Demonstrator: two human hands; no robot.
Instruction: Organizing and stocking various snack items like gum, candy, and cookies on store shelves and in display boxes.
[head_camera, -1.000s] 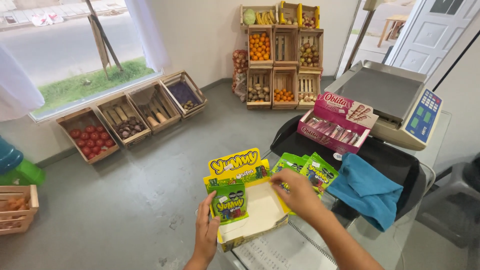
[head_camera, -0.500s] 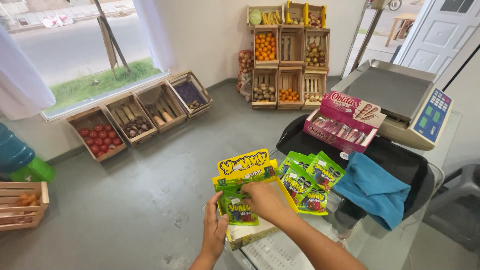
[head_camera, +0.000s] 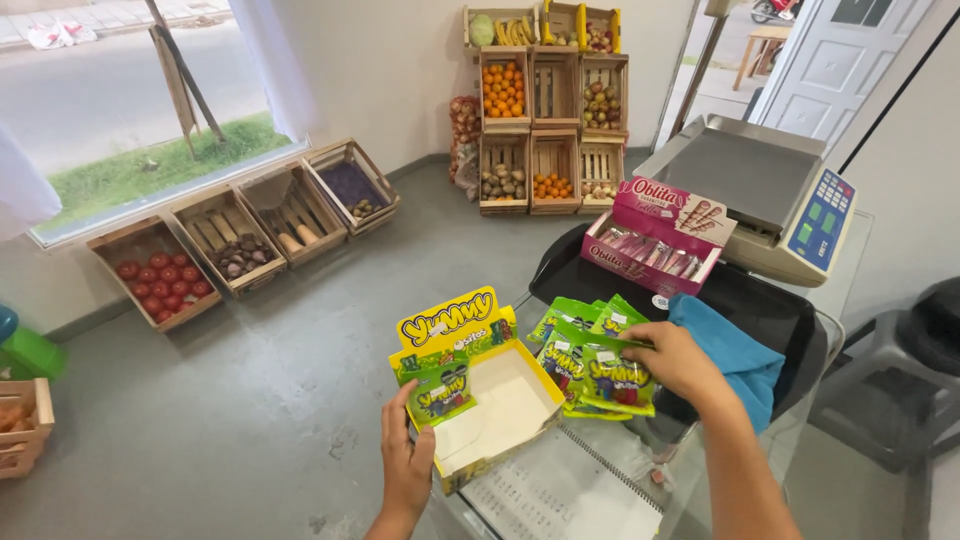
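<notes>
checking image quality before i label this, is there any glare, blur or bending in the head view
Head view: daylight through the window washes out the street outside; the counter is evenly lit with soft shadows; the candy packets under the right hand and the yellow display box by the left hand look sharp; wide-angle bending shows at the edges.
</notes>
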